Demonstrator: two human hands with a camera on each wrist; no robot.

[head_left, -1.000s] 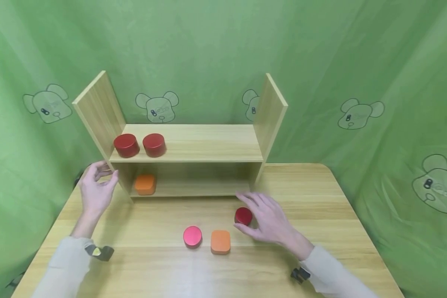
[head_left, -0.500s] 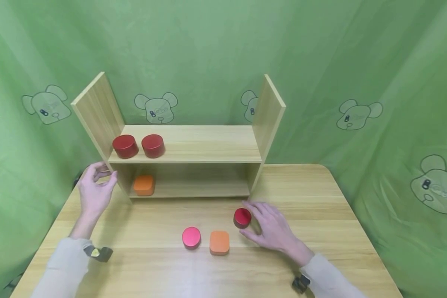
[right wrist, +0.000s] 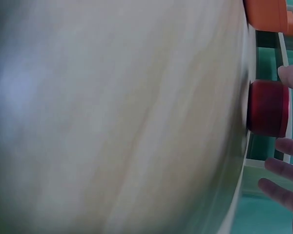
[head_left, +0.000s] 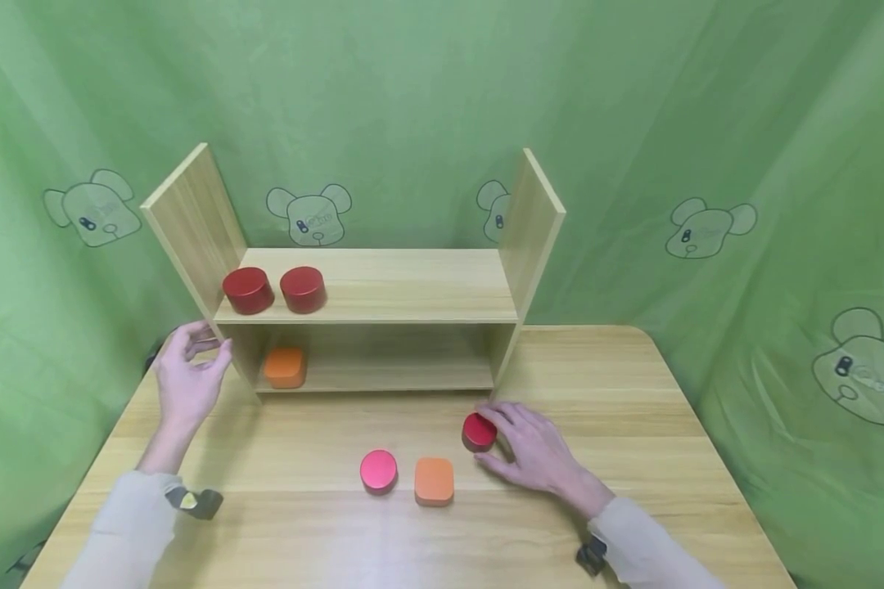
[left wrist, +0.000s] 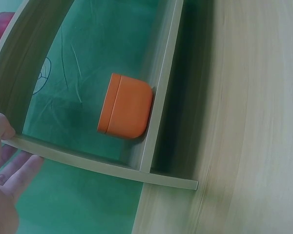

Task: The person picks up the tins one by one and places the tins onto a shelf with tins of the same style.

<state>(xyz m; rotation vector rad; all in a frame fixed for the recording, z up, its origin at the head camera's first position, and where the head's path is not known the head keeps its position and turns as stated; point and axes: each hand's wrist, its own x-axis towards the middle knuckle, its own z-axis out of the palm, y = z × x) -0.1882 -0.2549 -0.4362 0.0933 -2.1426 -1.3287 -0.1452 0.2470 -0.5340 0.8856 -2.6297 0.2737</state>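
My left hand (head_left: 187, 376) holds the left side panel of a wooden shelf (head_left: 383, 307), thumb on one face and fingers on the other, also seen in the left wrist view. My right hand (head_left: 534, 450) is around a dark red round tin (head_left: 479, 432) on the table, with fingers and thumb spread to either side. In the right wrist view the thumb and fingers flank this red tin (right wrist: 267, 108) without curling tightly round it. To its left on the table stand an orange square tin (head_left: 434, 481) and a pinkish-red round tin (head_left: 379, 471).
Two red round tins (head_left: 248, 290) sit at the left of the shelf's upper board. An orange square tin (head_left: 285, 368) stands at the left of the lower board. Green curtain (head_left: 619, 164) surrounds the wooden table (head_left: 302, 540).
My right hand has drawn back slightly toward the right and front, then its fingers have come closer to the dark red tin. The left hand has stayed at the shelf panel.
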